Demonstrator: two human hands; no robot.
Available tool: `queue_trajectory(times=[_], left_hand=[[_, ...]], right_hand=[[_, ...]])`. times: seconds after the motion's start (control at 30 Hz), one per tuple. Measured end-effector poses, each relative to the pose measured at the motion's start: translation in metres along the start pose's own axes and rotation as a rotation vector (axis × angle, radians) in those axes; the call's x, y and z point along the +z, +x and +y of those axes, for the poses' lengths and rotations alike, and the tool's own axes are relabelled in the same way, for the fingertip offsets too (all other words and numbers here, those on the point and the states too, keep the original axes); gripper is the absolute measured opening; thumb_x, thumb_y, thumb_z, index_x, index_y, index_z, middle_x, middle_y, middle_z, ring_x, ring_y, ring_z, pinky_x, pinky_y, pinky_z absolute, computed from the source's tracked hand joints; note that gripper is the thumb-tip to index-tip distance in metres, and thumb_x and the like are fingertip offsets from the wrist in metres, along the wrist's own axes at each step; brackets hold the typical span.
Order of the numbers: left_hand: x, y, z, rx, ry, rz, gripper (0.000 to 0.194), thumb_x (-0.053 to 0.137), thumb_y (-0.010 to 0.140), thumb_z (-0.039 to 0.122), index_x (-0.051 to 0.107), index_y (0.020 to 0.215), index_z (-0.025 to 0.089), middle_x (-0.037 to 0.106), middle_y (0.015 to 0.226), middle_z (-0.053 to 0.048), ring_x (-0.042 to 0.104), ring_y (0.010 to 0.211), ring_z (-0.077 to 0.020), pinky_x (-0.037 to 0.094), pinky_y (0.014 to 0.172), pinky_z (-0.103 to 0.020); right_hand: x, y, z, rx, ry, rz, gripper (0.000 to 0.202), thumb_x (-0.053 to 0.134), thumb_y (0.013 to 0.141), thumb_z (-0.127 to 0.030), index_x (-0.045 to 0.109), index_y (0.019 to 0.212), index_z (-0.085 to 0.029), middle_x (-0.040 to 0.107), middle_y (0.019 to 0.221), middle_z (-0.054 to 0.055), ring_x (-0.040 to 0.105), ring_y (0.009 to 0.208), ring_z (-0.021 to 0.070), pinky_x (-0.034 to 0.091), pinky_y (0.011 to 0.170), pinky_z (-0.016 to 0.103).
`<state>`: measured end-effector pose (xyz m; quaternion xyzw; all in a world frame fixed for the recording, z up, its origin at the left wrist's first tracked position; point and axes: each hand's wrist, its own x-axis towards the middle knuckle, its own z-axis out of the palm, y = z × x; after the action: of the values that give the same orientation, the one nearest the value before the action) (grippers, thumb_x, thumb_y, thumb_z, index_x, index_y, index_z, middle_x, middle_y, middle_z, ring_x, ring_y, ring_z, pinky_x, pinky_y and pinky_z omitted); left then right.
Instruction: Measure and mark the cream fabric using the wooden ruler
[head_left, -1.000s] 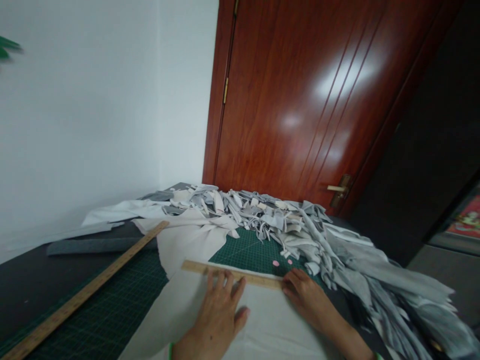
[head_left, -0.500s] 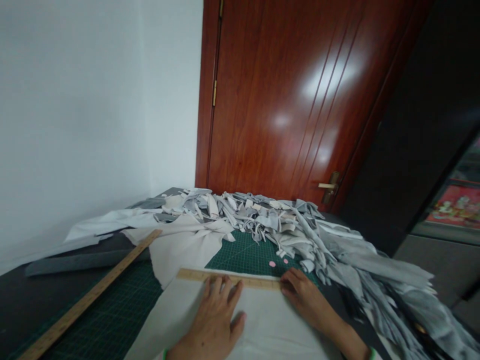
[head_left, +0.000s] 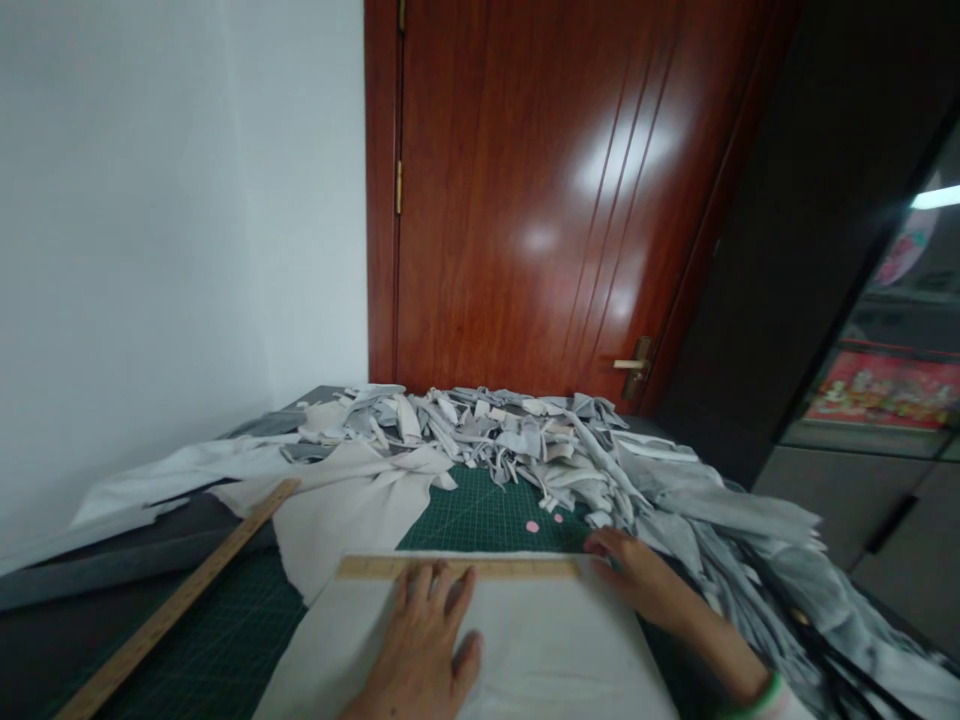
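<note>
A short wooden ruler lies along the far edge of a pale cloth. My left hand rests on the cloth with its fingers apart, their tips on the ruler. At the ruler's right end is my right hand, its fingers bent near the cloth's far corner; whether they grip anything is hidden. Under the cloth lies a green cutting mat, with pink round pieces on it.
A long wooden ruler slants across the mat at left, its far end on beige cloth. Grey and white scraps are heaped along the back, and more cloth lies at right. A door stands behind.
My right hand has shifted right, from on the ruler to just past its end. My left hand stays on the ruler. The view has turned slightly to the right.
</note>
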<state>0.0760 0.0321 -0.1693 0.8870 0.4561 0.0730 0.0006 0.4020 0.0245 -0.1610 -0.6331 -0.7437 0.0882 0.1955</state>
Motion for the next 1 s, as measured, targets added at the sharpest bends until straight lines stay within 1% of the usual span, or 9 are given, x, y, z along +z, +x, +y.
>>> queue_trajectory(times=[0.13,0.27,0.4,0.47,0.57,0.67,0.77,0.87,1.0], left_hand=[[0.01,0.003,-0.007,0.029,0.046,0.065,0.057,0.047,0.093,0.038,0.045,0.147,0.02,0.053,0.143,-0.018,0.046,0.132,-0.0404,0.036,0.108,-0.063],[0.017,0.006,-0.01,0.044,0.081,0.108,0.056,0.047,0.093,0.04,0.046,0.146,0.021,0.056,0.14,-0.019,0.05,0.128,-0.0399,0.038,0.107,-0.061],[0.018,0.006,-0.01,0.057,0.101,0.135,0.056,0.048,0.092,0.04,0.048,0.145,0.02,0.057,0.139,-0.019,0.05,0.127,-0.0393,0.039,0.106,-0.059],[0.02,0.007,-0.011,0.068,0.112,0.166,0.055,0.048,0.092,0.04,0.05,0.144,0.021,0.058,0.137,-0.018,0.051,0.126,-0.0382,0.039,0.105,-0.059],[0.024,0.008,-0.013,0.083,0.133,0.227,0.054,0.049,0.091,0.04,0.052,0.142,0.021,0.06,0.134,-0.017,0.052,0.122,-0.037,0.04,0.104,-0.057],[0.031,0.01,-0.018,0.101,0.152,0.274,0.053,0.049,0.09,0.039,0.054,0.14,0.022,0.062,0.131,-0.015,0.053,0.12,-0.0361,0.041,0.102,-0.055],[0.037,0.012,-0.024,0.13,0.167,0.305,0.053,0.048,0.091,0.04,0.055,0.14,0.022,0.064,0.128,-0.015,0.054,0.118,-0.0354,0.042,0.101,-0.053],[0.043,0.016,-0.03,0.164,0.174,0.328,0.052,0.047,0.092,0.041,0.055,0.14,0.023,0.064,0.128,-0.015,0.054,0.117,-0.0346,0.042,0.099,-0.052],[0.048,0.022,-0.038,0.186,0.169,0.332,0.051,0.047,0.091,0.042,0.059,0.137,0.022,0.065,0.125,-0.015,0.056,0.113,-0.0352,0.041,0.096,-0.053]], right_hand=[[-0.03,-0.014,0.039,0.132,-0.086,0.136,0.02,0.044,0.088,-0.028,0.061,0.093,-0.021,0.071,0.093,0.009,0.068,0.089,0.0235,0.05,0.08,0.035],[-0.051,-0.037,0.068,0.21,-0.155,0.11,0.02,0.044,0.086,-0.025,0.063,0.088,-0.02,0.074,0.086,0.01,0.071,0.083,0.0245,0.051,0.076,0.035],[-0.063,-0.052,0.073,0.246,-0.18,0.061,0.022,0.046,0.087,-0.022,0.066,0.093,-0.018,0.075,0.089,0.011,0.072,0.084,0.0232,0.053,0.077,0.031],[-0.067,-0.051,0.072,0.267,-0.199,0.047,0.021,0.049,0.086,-0.02,0.068,0.094,-0.018,0.075,0.091,0.011,0.072,0.085,0.023,0.053,0.077,0.03],[-0.076,-0.04,0.078,0.299,-0.245,0.055,0.02,0.052,0.086,-0.021,0.07,0.095,-0.018,0.075,0.092,0.011,0.071,0.086,0.0233,0.052,0.078,0.03],[-0.086,-0.027,0.093,0.371,-0.321,0.095,0.024,0.054,0.086,-0.022,0.069,0.102,-0.015,0.072,0.104,0.015,0.067,0.1,0.0259,0.049,0.089,0.033],[-0.094,-0.025,0.107,0.496,-0.401,0.142,0.034,0.055,0.085,-0.022,0.066,0.115,-0.011,0.064,0.119,0.022,0.06,0.115,0.0315,0.044,0.096,0.04],[-0.093,-0.04,0.114,0.6,-0.435,0.141,0.038,0.054,0.086,-0.023,0.063,0.121,-0.009,0.06,0.124,0.024,0.057,0.118,0.0349,0.043,0.095,0.043],[-0.081,-0.075,0.11,0.647,-0.405,0.076,0.042,0.059,0.081,-0.023,0.064,0.121,-0.011,0.063,0.122,0.022,0.057,0.118,0.0341,0.042,0.097,0.041]])
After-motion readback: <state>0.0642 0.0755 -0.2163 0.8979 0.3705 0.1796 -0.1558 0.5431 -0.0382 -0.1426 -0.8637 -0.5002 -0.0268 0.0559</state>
